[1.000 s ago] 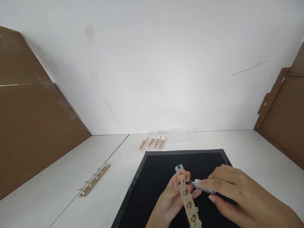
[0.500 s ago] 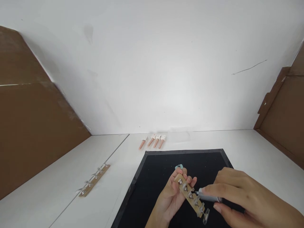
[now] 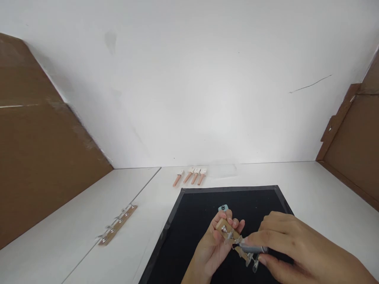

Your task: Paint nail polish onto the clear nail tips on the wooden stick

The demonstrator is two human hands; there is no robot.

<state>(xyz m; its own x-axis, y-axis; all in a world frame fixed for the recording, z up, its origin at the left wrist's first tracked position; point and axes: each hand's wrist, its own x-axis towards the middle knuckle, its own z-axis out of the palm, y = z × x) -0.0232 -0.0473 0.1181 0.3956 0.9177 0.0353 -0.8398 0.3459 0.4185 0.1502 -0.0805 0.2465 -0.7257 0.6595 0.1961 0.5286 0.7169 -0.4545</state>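
Note:
My left hand (image 3: pixel 211 244) is closed around a wooden nail-tip stand (image 3: pixel 222 225), a light strip with metal knobs that bear several clear nail tips (image 3: pixel 229 235). The strip slants down to the right, its lower part partly covered. In my right hand (image 3: pixel 291 242) is a small brush (image 3: pixel 253 249) with a grey handle, pinched between thumb and fingers. Its dark tip is at the nail tips near the middle of the strip; whether it touches one is hard to tell. Just beyond my left fingertips shows a small teal thing (image 3: pixel 223 207) with a dark round opening, partly hidden.
A black mat (image 3: pixel 183 221) lies under my hands. A second nail-tip stand (image 3: pixel 118 225) lies on the white table to the left. Several pink-and-white bottles (image 3: pixel 195 176) lie behind the mat. A white wall rises behind; brown cardboard panels (image 3: pixel 50 138) flank both sides.
My right hand has moved slightly left with the brush, bringing its tip further over the strip. My left hand has barely moved, and the strip has tilted a little.

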